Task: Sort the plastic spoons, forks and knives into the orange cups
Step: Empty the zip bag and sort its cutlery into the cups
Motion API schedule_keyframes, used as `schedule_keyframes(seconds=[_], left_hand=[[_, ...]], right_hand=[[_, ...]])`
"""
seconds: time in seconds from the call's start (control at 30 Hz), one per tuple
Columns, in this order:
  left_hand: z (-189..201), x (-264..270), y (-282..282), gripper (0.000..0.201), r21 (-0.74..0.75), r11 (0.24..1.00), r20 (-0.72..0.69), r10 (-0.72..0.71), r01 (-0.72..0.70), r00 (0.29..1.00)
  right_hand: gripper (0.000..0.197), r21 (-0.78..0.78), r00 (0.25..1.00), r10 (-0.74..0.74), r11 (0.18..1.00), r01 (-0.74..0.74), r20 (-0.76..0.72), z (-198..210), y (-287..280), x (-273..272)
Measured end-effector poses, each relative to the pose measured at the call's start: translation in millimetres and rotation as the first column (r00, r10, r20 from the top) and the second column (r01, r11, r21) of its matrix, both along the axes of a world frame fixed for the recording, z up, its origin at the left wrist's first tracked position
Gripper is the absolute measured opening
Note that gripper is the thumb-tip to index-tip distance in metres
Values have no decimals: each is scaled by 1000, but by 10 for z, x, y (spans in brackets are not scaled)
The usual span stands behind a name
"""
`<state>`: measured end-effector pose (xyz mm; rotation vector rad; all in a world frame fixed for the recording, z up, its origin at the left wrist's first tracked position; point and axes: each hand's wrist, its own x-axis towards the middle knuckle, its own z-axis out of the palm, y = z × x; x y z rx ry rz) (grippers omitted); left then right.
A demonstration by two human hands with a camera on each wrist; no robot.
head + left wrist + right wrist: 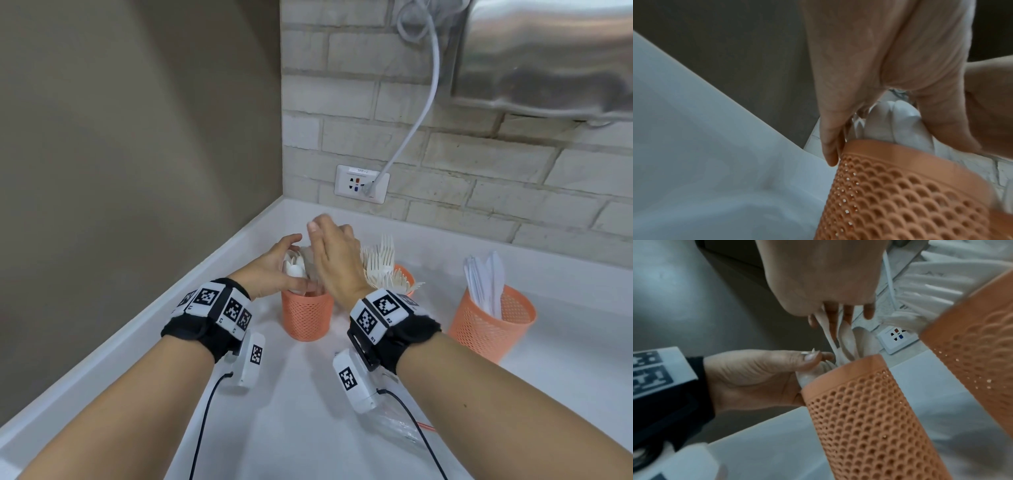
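Head view shows both hands meeting over the nearest orange perforated plastic cup (307, 317), which stands upright on the white countertop (308, 411) close to the corner of the grey wall. White plastic spoons (295, 265) stand bowl-up in this cup. The left hand (270, 270) curls around the bunch of spoons from the left, thumb at the near rim and fingers behind the bowls. In the left wrist view its fingertips (830, 151) touch the cup's rim beside the spoon bowls (900, 120). The right hand (337, 260) hovers just above the same cup; in the right wrist view its fingers (833, 321) reach down among the spoon handles (838, 344) with a handle lying between them, though whether they pinch it cannot be told.

Behind and to the right, a second orange perforated cup (406, 277) holds white plastic forks (380, 263) fanned tines-up. Well apart at the right, a third orange perforated cup (489, 322) holds white plastic knives (486, 277). A crumpled clear plastic bag (400, 428) lies on the counter under the right forearm. A white wall socket (362, 184) with a grey cable (424, 113) plugged in sits on the brick wall.
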<state>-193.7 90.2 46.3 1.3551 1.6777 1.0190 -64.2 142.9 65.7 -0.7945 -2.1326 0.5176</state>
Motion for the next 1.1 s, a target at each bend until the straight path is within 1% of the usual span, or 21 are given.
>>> schedule_keyframes(seconds=[0.03, 0.1, 0.13, 0.17, 0.23, 0.3, 0.33, 0.4, 0.43, 0.47, 0.53, 0.6, 0.63, 0.67, 0.73, 0.8, 0.83, 0.9, 0.93, 1.03, 1.1], left_hand=[[0, 3, 1, 112, 4, 1000, -5, 7, -7, 1000], [3, -5, -3, 112, 9, 1000, -12, 19, -19, 1000], [13, -9, -10, 117, 11, 1000, -14, 20, -20, 1000], [28, -4, -25, 121, 6, 1000, -19, 20, -20, 1000], [84, 30, -54, 123, 15, 999, -28, 34, -34, 999], [175, 111, -83, 110, 111, 985, -35, 135, -130, 990], [225, 161, -99, 94, 228, 951, -12, 217, -208, 976], [344, 293, -156, 56, 496, 799, 96, 338, -340, 936], [408, 381, -198, 40, 588, 723, 149, 343, -362, 927], [461, 494, -240, 29, 644, 682, 174, 309, -346, 935], [475, 754, -312, 16, 674, 703, 114, 204, -227, 972], [361, 985, -331, 11, 582, 812, -62, 89, -37, 994], [270, 1067, -336, 9, 468, 881, -170, 13, 69, 985], [169, 1128, -339, 15, 312, 935, -268, -81, 166, 960], [-53, 1216, -344, 19, -6, 959, -395, -263, 284, 880], [-215, 1315, -376, 20, -158, 950, -495, -313, 270, 811], [-288, 1358, -379, 25, -180, 954, -527, -299, 239, 795], [-371, 1448, -378, 46, -230, 957, -572, -279, 176, 771], [-389, 1479, -378, 59, -279, 947, -570, -295, 158, 767], [-385, 1511, -376, 90, -414, 895, -387, -340, 167, 857], [-389, 1509, -379, 104, -432, 884, -333, -342, 180, 879]], right_hand=[[36, 67, 979, -82, 995, 70, 189, -42, 12, -1], [41, 133, 860, -156, 986, 103, 485, -110, 41, -3], [41, 111, 816, -130, 991, 81, 564, -112, 42, 6], [41, 64, 801, -76, 997, 47, 594, -95, 36, 25], [36, -32, 852, 43, 999, -31, 522, 34, 18, 81], [31, -58, 926, 74, 997, -56, 369, 239, 7, 162], [28, -68, 955, 71, 996, -53, 289, 361, 7, 219], [17, -101, 981, 72, 993, -54, 180, 607, 14, 386], [9, -129, 984, 76, 990, -55, 163, 711, 18, 490], [6, -171, 983, 87, 984, -59, 164, 788, 25, 607], [16, -278, 971, 121, 959, -60, 208, 877, 6, 845], [23, -353, 932, 176, 934, -57, 315, 855, -69, 1079], [24, -387, 897, 215, 920, -55, 385, 793, -125, 1186], [25, -424, 855, 259, 904, -51, 449, 704, -181, 1282], [26, -525, 756, 350, 851, -9, 553, 465, -284, 1464], [26, -548, 639, 387, 834, 64, 664, 178, -375, 1589], [25, -486, 563, 359, 870, 87, 744, 52, -402, 1636], [24, -269, 438, 205, 959, 89, 875, -138, -437, 1730], [30, -195, 420, 146, 978, 76, 896, -206, -445, 1784], [65, -269, 486, 167, 951, 149, 858, -312, -413, 1946], [73, -303, 454, 197, 937, 174, 869, -358, -439, 2005]])
